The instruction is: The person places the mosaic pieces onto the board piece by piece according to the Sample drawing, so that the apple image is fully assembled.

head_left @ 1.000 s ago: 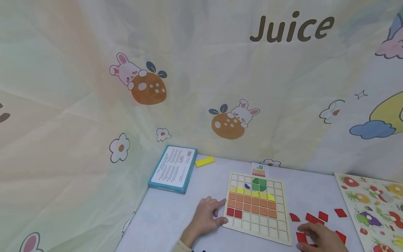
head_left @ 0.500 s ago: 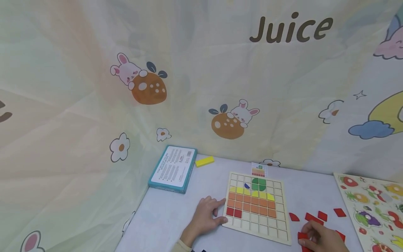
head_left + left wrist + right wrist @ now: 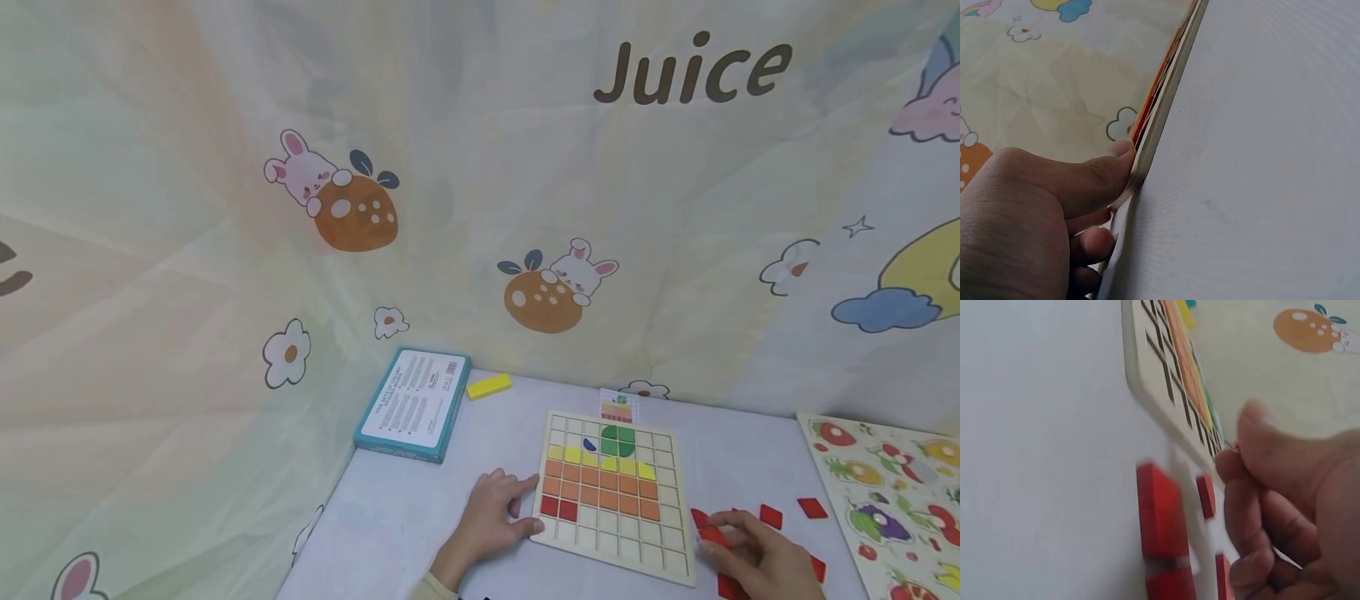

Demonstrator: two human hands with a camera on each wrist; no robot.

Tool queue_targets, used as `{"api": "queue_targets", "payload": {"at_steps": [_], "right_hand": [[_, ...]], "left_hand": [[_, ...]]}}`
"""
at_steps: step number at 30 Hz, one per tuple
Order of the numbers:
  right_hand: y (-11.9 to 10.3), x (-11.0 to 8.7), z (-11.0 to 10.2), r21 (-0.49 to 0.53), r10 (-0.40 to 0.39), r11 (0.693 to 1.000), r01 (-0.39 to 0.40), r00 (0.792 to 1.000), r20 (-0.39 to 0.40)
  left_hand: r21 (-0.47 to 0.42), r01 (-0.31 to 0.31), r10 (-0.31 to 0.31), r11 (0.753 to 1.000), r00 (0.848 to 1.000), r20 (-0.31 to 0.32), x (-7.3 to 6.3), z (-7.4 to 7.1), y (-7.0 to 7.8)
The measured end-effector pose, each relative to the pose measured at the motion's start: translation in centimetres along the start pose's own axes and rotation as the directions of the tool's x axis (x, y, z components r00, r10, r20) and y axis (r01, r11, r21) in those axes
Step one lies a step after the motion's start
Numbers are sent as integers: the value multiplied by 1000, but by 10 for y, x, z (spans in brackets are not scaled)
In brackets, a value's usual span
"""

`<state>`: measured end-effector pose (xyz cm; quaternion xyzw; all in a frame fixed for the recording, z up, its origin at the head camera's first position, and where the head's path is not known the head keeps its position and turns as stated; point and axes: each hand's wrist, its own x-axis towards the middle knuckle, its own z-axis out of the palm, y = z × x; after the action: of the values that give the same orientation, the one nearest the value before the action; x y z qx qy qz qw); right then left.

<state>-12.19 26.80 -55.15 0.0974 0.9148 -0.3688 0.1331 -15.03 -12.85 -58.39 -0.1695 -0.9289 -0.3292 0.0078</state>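
Just right of the grid board (image 3: 628, 546), your right hand (image 3: 771, 560) pinches a red piece (image 3: 715, 536), long axis unclear, the board lying left of the grip; your left hand (image 3: 489, 514), thumb and forefinger spread, touches the board's left edge.

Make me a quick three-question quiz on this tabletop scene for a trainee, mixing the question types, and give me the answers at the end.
1. Multiple choice: What does the right hand pinch?
A. A blue piece
B. A red piece
C. A picture card

2. True or false: On the grid board, the row just below the orange squares in the head view is filled right across with red.

3. Short answer: What colour is the block beside the teal box?

Key:
1. B
2. False; that row has only two red squares, at its left end.
3. Yellow
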Motion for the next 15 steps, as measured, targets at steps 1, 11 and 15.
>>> {"api": "queue_targets", "payload": {"at_steps": [1, 11, 15], "right_hand": [[-2, 0, 2, 23, -2, 1000, 2, 1000, 1], [-40, -2, 29, 167, 7, 986, -10, 1000, 19], [-55, -6, 47, 143, -54, 988, 58, 998, -31]], "left_hand": [[1, -2, 2, 1000, 1000, -1, 0, 0, 0], [0, 12, -12, 1000, 1000, 3, 1, 1, 0], [4, 11, -11, 1000, 1000, 1, 0, 0, 0]]}}
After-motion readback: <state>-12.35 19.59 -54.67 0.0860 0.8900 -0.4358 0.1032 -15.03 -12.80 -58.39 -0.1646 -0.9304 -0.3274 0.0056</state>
